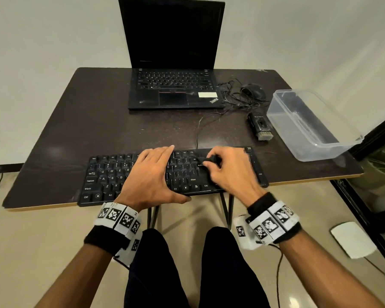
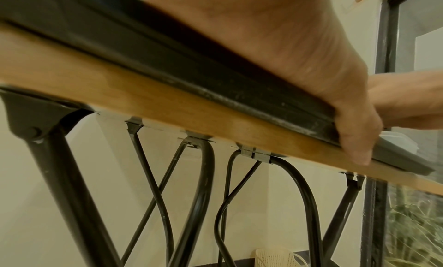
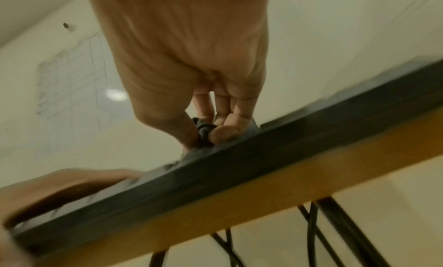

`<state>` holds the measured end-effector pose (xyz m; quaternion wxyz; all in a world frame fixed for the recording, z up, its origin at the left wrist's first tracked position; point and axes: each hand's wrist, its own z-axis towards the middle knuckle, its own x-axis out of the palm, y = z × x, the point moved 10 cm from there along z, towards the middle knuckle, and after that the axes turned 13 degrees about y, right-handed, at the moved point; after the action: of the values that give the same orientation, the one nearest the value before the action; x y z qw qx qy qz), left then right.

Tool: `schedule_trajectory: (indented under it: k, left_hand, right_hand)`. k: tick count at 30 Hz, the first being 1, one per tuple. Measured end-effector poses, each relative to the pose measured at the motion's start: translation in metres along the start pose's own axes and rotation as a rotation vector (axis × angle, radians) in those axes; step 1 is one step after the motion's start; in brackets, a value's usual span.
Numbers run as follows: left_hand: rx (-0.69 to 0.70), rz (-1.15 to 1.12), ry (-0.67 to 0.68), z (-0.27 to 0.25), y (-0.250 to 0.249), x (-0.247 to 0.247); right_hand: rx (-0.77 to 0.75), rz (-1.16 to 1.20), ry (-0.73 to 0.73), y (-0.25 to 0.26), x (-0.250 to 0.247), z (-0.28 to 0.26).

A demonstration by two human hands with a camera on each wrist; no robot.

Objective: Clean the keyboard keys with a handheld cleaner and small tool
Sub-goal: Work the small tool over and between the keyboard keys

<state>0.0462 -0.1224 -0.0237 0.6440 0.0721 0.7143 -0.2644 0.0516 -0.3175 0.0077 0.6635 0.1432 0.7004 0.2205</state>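
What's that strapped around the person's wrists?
Each bare forearm wears a black fabric wristband topped by a white band of square black-and-white coded markers: left wrist band, right wrist band. A thin black cable trails from the right one. No sleeves or gloves.

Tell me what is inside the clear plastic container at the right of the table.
Nothing shows inside the clear plastic container; through its walls only the dark table shows. The handheld cleaner lies outside, beside it.
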Motion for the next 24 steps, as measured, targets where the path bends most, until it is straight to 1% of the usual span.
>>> schedule_trajectory:
  k: [3, 4, 5, 7, 10, 12, 14, 18, 20, 22, 24]
  left_hand:
    - [-0.015, 0.01, 0.018, 0.001, 0.002, 0.002]
    - [-0.017, 0.016, 0.02, 0.001, 0.002, 0.002]
    - [-0.018, 0.023, 0.02, 0.001, 0.001, 0.003]
    - [-0.016, 0.02, 0.009, 0.002, 0.001, 0.001]
    - [-0.009, 0.012, -0.009, 0.0, -0.001, -0.001]
    - [-0.005, 0.008, -0.005, 0.0, -0.001, 0.001]
    - [-0.005, 0.002, -0.009, 0.0, -0.002, 0.0]
    - [-0.02, 0.001, 0.008, 0.001, 0.002, 0.0]
    - [-0.013, 0.005, 0.018, 0.001, 0.001, 0.002]
    - [-0.017, 0.005, 0.015, 0.001, 0.002, 0.002]
    - [-0.012, 0.008, 0.016, 0.001, 0.001, 0.002]
  right_hand:
    - [0.169, -0.005, -0.068, -0.049, -0.033, -0.001]
    - [0.212, -0.003, -0.086, -0.06, -0.041, -0.002]
    - [0.223, 0.003, -0.098, -0.063, -0.044, -0.002]
    - [0.173, 0.035, -0.095, -0.045, -0.032, 0.005]
    - [0.024, 0.029, -0.004, 0.014, 0.008, 0.015]
    - [-0.029, -0.019, 0.035, 0.035, 0.024, 0.018]
    - [-0.009, -0.015, 0.035, 0.028, 0.019, 0.021]
    - [0.154, -0.037, -0.016, -0.027, -0.02, 0.022]
    - [0.213, -0.034, -0.039, -0.051, -0.036, 0.022]
    - [0.21, -0.051, -0.002, -0.052, -0.035, 0.025]
    - [0.175, -0.057, 0.078, -0.04, -0.025, 0.029]
